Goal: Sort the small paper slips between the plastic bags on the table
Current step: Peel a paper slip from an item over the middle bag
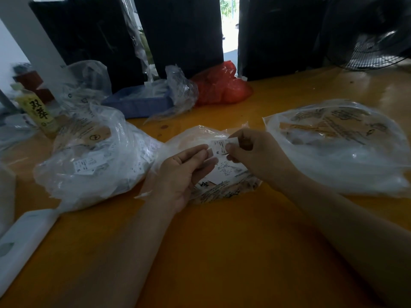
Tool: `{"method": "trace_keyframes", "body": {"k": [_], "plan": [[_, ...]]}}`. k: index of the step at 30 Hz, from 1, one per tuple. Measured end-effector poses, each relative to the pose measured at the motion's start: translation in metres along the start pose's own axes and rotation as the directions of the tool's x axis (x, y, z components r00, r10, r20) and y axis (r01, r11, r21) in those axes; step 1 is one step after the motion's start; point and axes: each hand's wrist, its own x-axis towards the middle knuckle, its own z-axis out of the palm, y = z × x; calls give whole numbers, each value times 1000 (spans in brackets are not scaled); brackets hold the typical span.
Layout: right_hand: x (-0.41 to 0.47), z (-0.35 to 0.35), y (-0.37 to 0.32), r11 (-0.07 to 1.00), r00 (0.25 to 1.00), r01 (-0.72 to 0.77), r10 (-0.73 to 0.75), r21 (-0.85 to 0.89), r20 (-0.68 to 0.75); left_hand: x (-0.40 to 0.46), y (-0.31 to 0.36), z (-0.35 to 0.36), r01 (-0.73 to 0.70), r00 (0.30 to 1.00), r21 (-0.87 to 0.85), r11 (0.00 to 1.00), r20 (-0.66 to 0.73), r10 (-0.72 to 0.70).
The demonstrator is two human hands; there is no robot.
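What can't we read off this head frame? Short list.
- Print on the paper slip, head view: too small and blurred; right hand fingers cover its right end.
- Contents of the middle bag: hidden under both hands, including the left hand.
- Slip count in the left bag: crumpled plastic and glare.
- Blue tray contents: covered by plastic wrap.

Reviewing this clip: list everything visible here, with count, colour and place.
paper slip: one, white, pinched between both hands
clear plastic bags: three; left bag, centre bag under the hands, right bag
table: one, yellow-orange
blue tray: one, back left
red bag: one, back centre
bottle: one, yellowish, far left
fan: one, black, back right
left hand: grip on slip
right hand: grip on slip
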Motion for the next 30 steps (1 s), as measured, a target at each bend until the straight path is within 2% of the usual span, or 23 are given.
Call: {"method": "trace_keyframes", "body": {"k": [7, 11, 15, 23, 30], "plan": [[-1, 0, 1, 986, 999, 41, -36, -163, 36, -2, 0, 0, -68, 996, 199, 978, -50, 79], [-1, 3, 2, 993, 997, 34, -25, -115, 77, -2, -2, 0, -116, 987, 331, 936, -65, 145], [0, 3, 3, 1000, 1000, -18, 18, 22, -22, -2, -1, 1, -101, 988, 280, 955, -83, 129], [-4, 10, 1, 999, 998, 43, -43, -14, 43, -1, -3, 0, -93, 988, 281, 955, -89, 122], [-2, 9, 3, 998, 998, 59, -59, -11, -10, 3, -4, -2, -68, 986, 285, 956, -127, 108]]}}
